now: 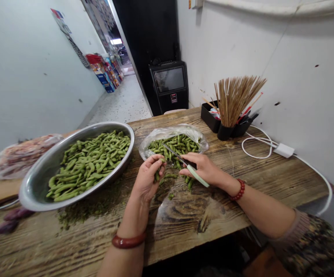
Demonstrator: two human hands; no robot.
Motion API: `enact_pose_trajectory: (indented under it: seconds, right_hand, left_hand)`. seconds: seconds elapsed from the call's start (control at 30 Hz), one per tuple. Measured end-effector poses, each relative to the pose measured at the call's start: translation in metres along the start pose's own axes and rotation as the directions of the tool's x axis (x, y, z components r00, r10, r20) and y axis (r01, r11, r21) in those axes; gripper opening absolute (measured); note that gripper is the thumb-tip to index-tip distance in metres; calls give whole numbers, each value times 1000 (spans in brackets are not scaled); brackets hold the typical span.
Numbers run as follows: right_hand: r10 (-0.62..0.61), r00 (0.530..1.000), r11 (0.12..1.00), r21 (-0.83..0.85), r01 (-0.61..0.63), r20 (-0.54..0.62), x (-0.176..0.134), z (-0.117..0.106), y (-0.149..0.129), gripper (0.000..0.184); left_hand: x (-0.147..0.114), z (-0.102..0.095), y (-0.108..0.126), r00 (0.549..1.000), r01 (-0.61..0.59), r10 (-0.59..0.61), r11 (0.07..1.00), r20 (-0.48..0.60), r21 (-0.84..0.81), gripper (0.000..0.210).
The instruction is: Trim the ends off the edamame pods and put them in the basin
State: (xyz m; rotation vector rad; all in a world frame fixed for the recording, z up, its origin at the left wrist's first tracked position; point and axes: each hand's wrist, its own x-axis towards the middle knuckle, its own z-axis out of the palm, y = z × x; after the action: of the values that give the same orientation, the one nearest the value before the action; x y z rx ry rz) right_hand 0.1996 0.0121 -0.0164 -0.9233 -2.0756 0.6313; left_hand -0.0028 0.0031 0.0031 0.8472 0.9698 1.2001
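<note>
My left hand [150,176] is closed around a few green edamame pods [157,176], their tips showing between the thumb and fingers. In my right hand [203,168] is a pair of scissors [197,176] with pale green handles, its blades pointing up and left toward the pods. Just beyond both hands lies a clear plastic bag [156,134] full of pods, some spilling onto the table near my right hand. A large metal basin [34,194] to the left holds many more pods.
Green trimmings [83,213] are scattered on the wooden table [181,246] below the basin. At the back right stand skewers [236,100] in a black holder [211,117], beside a white cable [256,157]. A filled plastic bag [25,156] sits far left.
</note>
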Motion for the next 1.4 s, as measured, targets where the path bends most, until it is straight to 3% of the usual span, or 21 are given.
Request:
enact_pose_trajectory:
  seconds: [0.37, 0.57, 0.93, 1.2, 1.4]
  right_hand:
    - [-64, 996, 995, -77, 69, 65, -2, -2, -3, 45]
    - [-55, 990, 988, -134, 72, 127, -5, -4, -7, 60]
    - [-56, 989, 992, -109, 70, 135, -5, -3, -7, 59]
    - [-87, 990, 989, -113, 100, 112, -5, -3, -6, 44]
    - [-85, 996, 994, -74, 85, -2, -3, -2, -1, 40]
  left_hand:
    - [1, -2, -1, 999, 0, -1, 1000, -33, -8, 29]
    - [0, 0, -2, 999, -28, 27, 1000, 17, 11, 27]
    - [-1, 1, -2, 995, -59, 54, 996, 79, 69, 22]
    - [-2, 0, -3, 998, -48, 43, 993, 47, 105, 18]
    - [1, -5, 4, 997, -41, 49, 993, 64, -111, 18]
